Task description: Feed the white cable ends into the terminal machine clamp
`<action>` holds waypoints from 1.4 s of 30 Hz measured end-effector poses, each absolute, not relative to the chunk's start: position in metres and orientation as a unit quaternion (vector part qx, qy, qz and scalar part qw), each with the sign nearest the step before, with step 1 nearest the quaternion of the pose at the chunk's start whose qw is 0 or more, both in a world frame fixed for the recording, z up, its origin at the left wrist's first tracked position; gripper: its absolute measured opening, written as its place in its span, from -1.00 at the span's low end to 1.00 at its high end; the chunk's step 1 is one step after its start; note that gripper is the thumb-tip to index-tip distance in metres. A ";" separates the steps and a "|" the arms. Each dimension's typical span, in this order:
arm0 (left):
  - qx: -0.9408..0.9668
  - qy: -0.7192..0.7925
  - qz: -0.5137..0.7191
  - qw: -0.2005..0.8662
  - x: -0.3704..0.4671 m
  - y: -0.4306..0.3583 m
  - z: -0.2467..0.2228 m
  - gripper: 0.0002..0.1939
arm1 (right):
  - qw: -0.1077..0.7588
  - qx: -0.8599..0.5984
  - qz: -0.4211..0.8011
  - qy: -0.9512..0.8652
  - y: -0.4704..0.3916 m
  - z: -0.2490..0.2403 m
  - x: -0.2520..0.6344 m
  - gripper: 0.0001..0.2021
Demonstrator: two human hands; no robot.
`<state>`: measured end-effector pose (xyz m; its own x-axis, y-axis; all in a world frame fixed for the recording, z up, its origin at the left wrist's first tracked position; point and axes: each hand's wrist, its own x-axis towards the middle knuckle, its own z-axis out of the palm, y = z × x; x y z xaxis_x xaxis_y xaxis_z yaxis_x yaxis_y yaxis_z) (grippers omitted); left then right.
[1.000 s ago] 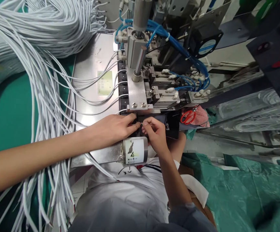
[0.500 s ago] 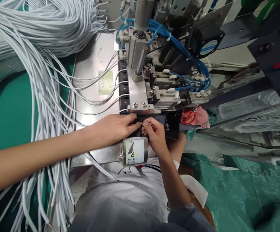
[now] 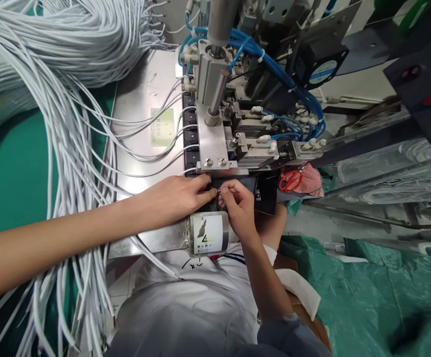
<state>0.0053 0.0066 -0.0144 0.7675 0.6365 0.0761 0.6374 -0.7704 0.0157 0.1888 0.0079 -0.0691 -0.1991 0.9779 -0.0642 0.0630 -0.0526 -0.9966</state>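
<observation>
My left hand [image 3: 180,196] lies at the front end of the machine's row of black clamp blocks [image 3: 192,156], its fingertips pressed down on a cable end mostly hidden beneath them. Just to its right, my right hand [image 3: 239,203] pinches the thin wires [image 3: 218,191] coming out at the left fingertips. The two hands almost touch. Several white cables [image 3: 152,157] run from the left into the blocks, under a metal press plate [image 3: 212,144]. Directly in front of my hands is a clear guard with a warning label [image 3: 208,233].
A large bundle of white cables [image 3: 89,44] lies at the upper left, with loose ends hanging toward me. Pneumatic cylinders and blue air hoses [image 3: 275,69] rise beyond my hands. Red-handled scissors [image 3: 290,181] and a pink cloth [image 3: 306,179] lie to the right. Green sheeting [image 3: 367,292] covers the lower right.
Both hands stay almost where they were. The thin wires between the fingertips have turned slightly, showing less red than before.
</observation>
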 end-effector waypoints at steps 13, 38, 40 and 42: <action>-0.938 -0.344 -0.033 -0.003 0.005 0.005 -0.016 -0.63 | 0.399 -0.458 0.550 -0.573 0.004 -0.077 0.188 -0.75; -0.893 -0.436 0.115 -0.008 0.004 -0.007 0.021 -0.85 | 0.396 -0.489 0.578 -0.520 0.007 -0.077 0.186 -0.71; -0.898 -0.429 0.097 0.012 0.003 -0.007 0.017 -0.85 | 0.392 -0.479 0.583 -0.526 0.005 -0.076 0.184 -0.69; -0.900 -0.426 0.082 0.029 0.002 -0.007 0.013 -0.85 | 0.387 -0.477 0.578 -0.538 0.006 -0.076 0.182 -0.68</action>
